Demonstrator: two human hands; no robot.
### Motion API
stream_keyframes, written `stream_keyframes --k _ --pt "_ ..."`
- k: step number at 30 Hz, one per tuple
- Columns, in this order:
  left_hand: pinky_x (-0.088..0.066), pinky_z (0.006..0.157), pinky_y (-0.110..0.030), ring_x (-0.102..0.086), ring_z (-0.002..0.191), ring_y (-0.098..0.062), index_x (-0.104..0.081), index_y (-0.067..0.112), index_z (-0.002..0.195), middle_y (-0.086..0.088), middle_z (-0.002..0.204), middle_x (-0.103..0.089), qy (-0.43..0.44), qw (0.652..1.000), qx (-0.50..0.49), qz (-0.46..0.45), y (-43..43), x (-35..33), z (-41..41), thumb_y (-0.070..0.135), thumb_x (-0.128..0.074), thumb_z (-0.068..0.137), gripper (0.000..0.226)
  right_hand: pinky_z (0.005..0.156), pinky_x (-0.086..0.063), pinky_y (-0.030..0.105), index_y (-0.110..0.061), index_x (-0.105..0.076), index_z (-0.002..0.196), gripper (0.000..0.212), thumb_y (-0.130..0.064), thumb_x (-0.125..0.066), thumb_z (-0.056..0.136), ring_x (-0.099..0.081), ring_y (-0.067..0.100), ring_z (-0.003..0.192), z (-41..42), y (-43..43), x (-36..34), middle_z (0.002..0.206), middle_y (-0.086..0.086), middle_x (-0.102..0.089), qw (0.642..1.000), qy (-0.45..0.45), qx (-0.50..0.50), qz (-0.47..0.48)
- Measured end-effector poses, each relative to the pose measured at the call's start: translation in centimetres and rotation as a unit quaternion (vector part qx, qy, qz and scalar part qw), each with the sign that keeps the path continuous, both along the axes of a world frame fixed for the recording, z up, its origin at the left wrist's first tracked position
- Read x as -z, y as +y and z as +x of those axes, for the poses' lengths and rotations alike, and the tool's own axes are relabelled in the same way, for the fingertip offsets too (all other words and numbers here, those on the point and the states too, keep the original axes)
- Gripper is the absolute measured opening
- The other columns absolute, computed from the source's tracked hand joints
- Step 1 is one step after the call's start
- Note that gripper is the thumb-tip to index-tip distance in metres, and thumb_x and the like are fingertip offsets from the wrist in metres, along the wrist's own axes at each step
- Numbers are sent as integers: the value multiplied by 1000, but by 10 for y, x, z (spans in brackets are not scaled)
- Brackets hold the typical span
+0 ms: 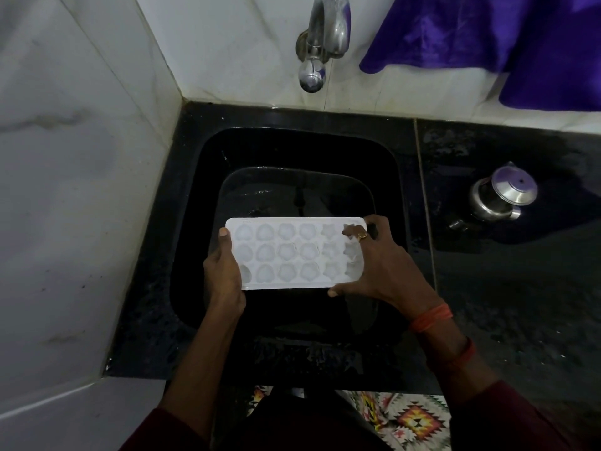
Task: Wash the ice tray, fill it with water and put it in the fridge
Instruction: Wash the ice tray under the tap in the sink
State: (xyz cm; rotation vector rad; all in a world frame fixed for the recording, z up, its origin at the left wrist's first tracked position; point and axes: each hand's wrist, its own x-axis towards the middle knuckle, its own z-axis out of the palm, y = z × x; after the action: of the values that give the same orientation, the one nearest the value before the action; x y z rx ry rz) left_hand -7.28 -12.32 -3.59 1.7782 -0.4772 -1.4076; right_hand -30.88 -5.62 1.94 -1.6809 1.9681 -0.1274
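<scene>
A person holds a white plastic ice tray (292,252), moulded with rows of shaped cells, level over the near half of a black sink (292,151). The risk from here is a slip or a tilt. The surfaces around look wet, and a slick, thin tray held only at its two ends could twist or slide out and drop into the basin. If one end dipped, any water in the cells would run out. Whether the cells hold water cannot be told.

The left hand (224,271) grips the tray's left end, with the thumb lying flat along the top edge and the fingers hidden beneath. The right hand (374,265) spans the right end. Its thumb presses the near edge and its fingers, one wearing a gold ring (361,236), curl over the far right corner. Orange thread bands (432,317) circle that wrist.

To the right, on the black stone counter (520,304), stands a lidded steel pot (500,196), well apart from the tray. At the far wall, a chrome tap (325,37) juts out above the sink's far rim. The tray sits well short of its spout, so filling would mean reaching farther out, which is another chance to tip. Whether water is running cannot be told. A purple cloth (487,37) hangs at the far right.
</scene>
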Motion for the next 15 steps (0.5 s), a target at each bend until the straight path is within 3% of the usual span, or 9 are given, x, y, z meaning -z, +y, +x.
stream_keyframes --k 6,15 --pt "-61 84 -52 -74 89 -28 -73 19 94 -6 97 -77 -5 1000 4 -1 1 2 1 58 -53 97 44 91 -56 44 -23 -37 150 125 -72 -89 47 -65 29 98 0 -1 -2 150 -1 -14 1000 14 -9 20" --pt "-61 83 -50 -75 88 -27 -72 23 91 -3 93 -77 -6 1000 7 -12 1 3 1 57 -51 98 41 86 -59 48 -30 -36 145 125 -74 -89 41 -66 30 93 0 1 0 149 -4 -19 1000 8 -3 6"
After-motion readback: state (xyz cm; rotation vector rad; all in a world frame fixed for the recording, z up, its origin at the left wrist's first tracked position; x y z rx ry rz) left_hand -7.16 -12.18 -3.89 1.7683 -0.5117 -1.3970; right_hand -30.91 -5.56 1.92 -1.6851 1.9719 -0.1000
